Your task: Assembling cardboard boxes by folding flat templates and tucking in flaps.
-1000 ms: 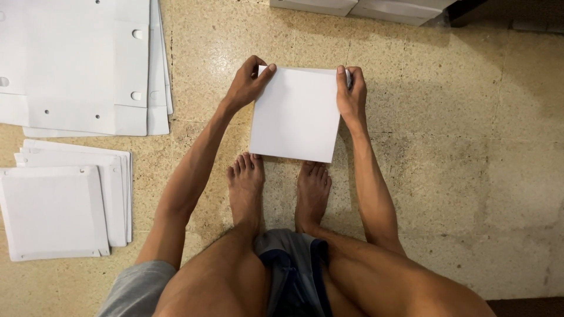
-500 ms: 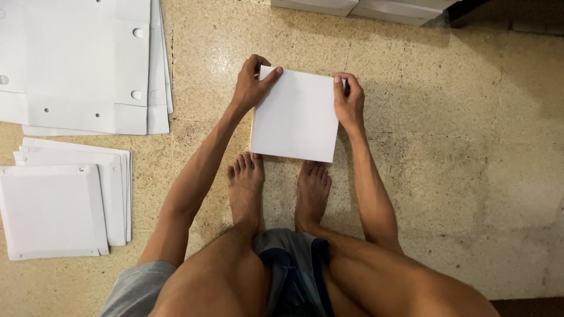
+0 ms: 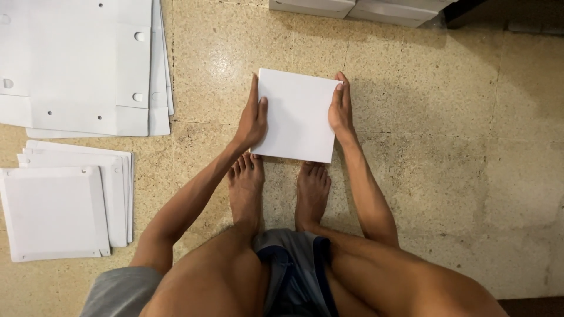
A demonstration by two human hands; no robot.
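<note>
A white square box (image 3: 298, 115) lies flat on the speckled tile floor just beyond my bare feet (image 3: 276, 188). My left hand (image 3: 254, 117) presses along its left side, thumb resting on the top face. Along the right side lies my right hand (image 3: 341, 108), fingers pointing away from me and curled over the edge. Both hands clasp the box between them.
A stack of large flat white cardboard sheets (image 3: 82, 64) with punched holes lies at the upper left. A second stack of smaller white cardboard blanks (image 3: 64, 202) lies at the left. White boxes (image 3: 352, 7) stand at the top edge. Dark furniture (image 3: 505, 12) sits at the top right.
Both hands have slid from the box's far corners down along its left and right sides. The box has stayed in front of my feet.
</note>
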